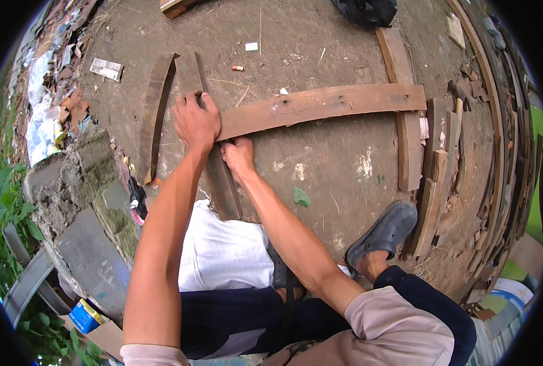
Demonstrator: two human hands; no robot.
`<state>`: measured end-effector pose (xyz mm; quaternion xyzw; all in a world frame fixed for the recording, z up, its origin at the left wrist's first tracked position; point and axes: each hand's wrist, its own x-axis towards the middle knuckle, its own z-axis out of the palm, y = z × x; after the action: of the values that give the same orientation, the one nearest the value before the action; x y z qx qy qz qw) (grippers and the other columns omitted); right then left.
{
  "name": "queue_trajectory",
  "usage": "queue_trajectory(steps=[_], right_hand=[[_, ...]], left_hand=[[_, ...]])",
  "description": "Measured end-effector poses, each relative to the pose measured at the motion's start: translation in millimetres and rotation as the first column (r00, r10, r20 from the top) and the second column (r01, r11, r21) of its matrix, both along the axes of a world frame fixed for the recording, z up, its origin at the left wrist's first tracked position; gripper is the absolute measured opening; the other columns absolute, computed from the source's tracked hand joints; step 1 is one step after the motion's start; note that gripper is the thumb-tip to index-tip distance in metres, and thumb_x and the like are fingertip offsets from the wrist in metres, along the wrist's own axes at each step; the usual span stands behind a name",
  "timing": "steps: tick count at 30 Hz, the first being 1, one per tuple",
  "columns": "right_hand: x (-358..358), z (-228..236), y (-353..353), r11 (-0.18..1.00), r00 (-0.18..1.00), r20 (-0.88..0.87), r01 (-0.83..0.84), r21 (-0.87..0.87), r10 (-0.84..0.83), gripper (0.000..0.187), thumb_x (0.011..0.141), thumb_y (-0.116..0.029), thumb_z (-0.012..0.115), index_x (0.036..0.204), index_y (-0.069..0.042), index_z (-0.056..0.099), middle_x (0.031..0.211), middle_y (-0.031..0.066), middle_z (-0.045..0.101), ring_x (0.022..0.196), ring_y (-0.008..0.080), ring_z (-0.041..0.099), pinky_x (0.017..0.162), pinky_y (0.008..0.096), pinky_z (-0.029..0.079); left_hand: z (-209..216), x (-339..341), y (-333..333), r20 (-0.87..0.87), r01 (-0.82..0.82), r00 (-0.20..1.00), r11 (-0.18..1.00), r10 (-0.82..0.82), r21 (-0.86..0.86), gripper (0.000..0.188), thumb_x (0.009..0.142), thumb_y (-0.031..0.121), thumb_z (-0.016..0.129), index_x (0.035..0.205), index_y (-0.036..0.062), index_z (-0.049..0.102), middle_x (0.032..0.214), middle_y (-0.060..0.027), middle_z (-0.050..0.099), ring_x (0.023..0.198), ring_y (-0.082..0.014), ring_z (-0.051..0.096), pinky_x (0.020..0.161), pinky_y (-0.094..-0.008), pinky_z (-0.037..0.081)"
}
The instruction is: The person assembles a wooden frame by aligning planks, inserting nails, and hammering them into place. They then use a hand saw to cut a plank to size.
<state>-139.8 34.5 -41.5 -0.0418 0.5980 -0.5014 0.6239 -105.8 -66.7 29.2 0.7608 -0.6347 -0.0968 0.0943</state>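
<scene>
A long brown wooden plank [320, 105] with several dark nail holes lies crosswise on two boards. Its left end rests over a narrower board [222, 183], its right end over another board [409, 146]. My left hand [197, 120] is closed over the left end of the long plank, where it crosses the narrower board. Just below the plank's near edge, my right hand [239, 158] has its fingers curled in beside the narrower board. Whatever is between those fingers is hidden.
A loose curved wooden strip [157, 119] lies left of the crossing. Stacked wood pieces [433, 183] stand to the right, near my clog [384, 229]. A white cloth [226, 250] lies close to me. A broken concrete block [70, 183] borders the left, and a black bag [366, 9] sits far off.
</scene>
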Motion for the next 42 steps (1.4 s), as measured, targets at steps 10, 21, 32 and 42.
queue_trajectory(steps=[10,21,32,42], right_hand=[[5,3,24,0.997,0.997,-0.058,-0.059,-0.052,0.056,0.013,0.095,-0.008,0.064,0.100,0.002,0.071,0.067,0.0025,0.059,0.056,0.0103,0.051,0.049,0.0271,0.039],[-1,42,45,0.986,0.993,0.068,0.088,0.143,-0.099,0.021,0.100,-0.007,0.062,0.116,0.005,0.067,0.070,0.0040,0.060,0.052,0.0106,0.052,0.048,0.0267,0.042],[13,-11,-9,0.990,0.992,-0.030,0.128,0.054,-0.126,0.021,0.082,0.010,0.049,0.092,0.004,0.067,0.070,0.0102,0.063,0.051,0.0160,0.054,0.042,0.0310,0.038],[-17,44,89,0.985,0.984,0.121,-0.141,0.096,0.129,0.016,0.098,-0.015,0.065,0.106,-0.006,0.075,0.078,0.0088,0.070,0.063,0.0169,0.063,0.056,0.0342,0.050]], left_hand=[[-3,0,2,0.019,-0.008,1.000,1.000,0.008,-0.001,0.042,0.097,0.039,0.053,0.124,0.0109,0.068,0.137,-0.0143,0.058,0.130,-0.0336,0.050,0.109,-0.0480,0.040],[-2,3,2,0.006,-0.011,1.000,1.000,0.011,0.005,0.041,0.096,0.038,0.054,0.123,0.0102,0.068,0.135,-0.0148,0.059,0.129,-0.0339,0.051,0.109,-0.0483,0.040],[-1,-3,0,0.023,0.004,1.000,0.999,-0.003,-0.033,0.042,0.096,0.041,0.055,0.123,0.0108,0.068,0.134,-0.0146,0.060,0.127,-0.0338,0.054,0.107,-0.0480,0.043],[3,2,4,0.050,0.015,0.999,0.999,-0.013,-0.042,0.043,0.097,0.041,0.053,0.122,0.0093,0.069,0.129,-0.0148,0.063,0.124,-0.0338,0.056,0.105,-0.0472,0.043]])
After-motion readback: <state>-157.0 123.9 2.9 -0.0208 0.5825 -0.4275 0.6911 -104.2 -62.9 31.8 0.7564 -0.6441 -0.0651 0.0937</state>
